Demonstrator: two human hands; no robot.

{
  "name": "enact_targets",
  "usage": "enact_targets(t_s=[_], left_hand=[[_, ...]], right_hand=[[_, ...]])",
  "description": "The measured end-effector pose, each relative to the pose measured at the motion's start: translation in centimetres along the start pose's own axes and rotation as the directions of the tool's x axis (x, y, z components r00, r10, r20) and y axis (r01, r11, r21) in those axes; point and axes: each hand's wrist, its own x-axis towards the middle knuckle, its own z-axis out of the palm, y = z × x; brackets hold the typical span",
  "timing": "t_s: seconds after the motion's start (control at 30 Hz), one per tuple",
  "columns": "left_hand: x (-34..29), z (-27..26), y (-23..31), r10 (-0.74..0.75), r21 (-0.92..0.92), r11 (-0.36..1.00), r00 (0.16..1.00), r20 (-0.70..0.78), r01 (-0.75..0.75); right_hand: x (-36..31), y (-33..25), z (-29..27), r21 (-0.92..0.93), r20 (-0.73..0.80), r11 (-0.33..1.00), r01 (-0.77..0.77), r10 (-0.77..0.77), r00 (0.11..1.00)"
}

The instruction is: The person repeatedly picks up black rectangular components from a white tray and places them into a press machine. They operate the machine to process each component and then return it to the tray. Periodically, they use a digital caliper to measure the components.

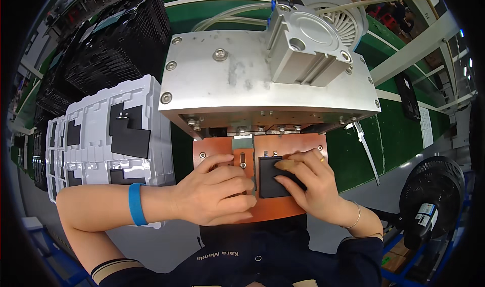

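Black pad (273, 178) lies flat on the orange plate (212, 148) under the press (268, 85). Right hand (308, 183) fingers pressed on top of it; left hand (217, 196) curled at its left edge (grip hidden, can't tell). Pad's long axis runs away from the person.

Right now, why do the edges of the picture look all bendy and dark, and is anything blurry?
In the head view, the fisheye lens bows straight edges near the rim, like the white beam, and leaves black corners. The middle is sharp: both hands, left hand and right hand, on the black flat part. The metal press block shows soft glare.
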Motion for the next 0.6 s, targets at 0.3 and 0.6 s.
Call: enact_targets(t_s=[0.3,0.6], left_hand=[[0.2,-0.6,-0.7,0.073,-0.063,0.996,0.983,0.167,-0.063],[-0.3,0.2,-0.7,0.093,0.023,0.995,0.976,0.196,-0.099]], right_hand=[[1.3,1.2,0.4,0.066,0.0,0.993,0.093,-0.093,0.996],[1.4,0.5,1.0,-0.124,0.1,0.971,0.202,-0.191,0.977]])
